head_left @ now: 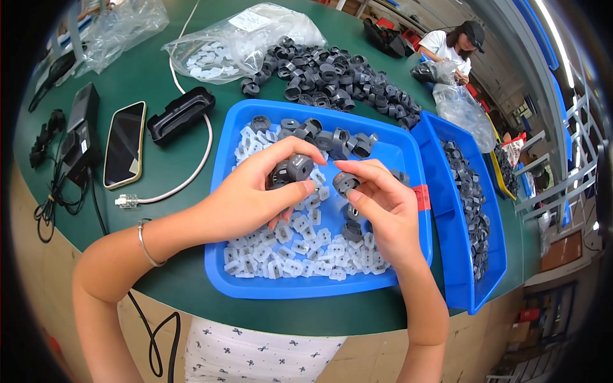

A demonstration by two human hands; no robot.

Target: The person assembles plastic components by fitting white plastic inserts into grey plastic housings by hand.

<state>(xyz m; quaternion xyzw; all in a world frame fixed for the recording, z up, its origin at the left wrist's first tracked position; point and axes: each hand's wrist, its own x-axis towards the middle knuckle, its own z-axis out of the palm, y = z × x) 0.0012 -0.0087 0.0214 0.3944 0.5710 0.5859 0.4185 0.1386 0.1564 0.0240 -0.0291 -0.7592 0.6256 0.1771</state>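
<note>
- Two grey rings in play: our left hand (255,191) pinches a ring (299,167) between thumb and forefinger, and a second dark part sits tucked in the palm behind it.
- Our right hand (383,207) grips the other ring (345,183) at its fingertips, at 3 o'clock from the first and just apart from it.
- Both are held over the middle of the blue tray (220,223), above the white clips (290,255).
- As we see it, the left ring's bore points toward 3 o'clock; the right ring's bore axis we can't tell.
- Judgement: keep the grips on the outer walls with the bores clear, line up the axes before closing the gap, and push straight without rocking.
- Loose rings (332,76) are heaped at 12 o'clock and a side bin (450,255) sits at 3 o'clock.
</note>
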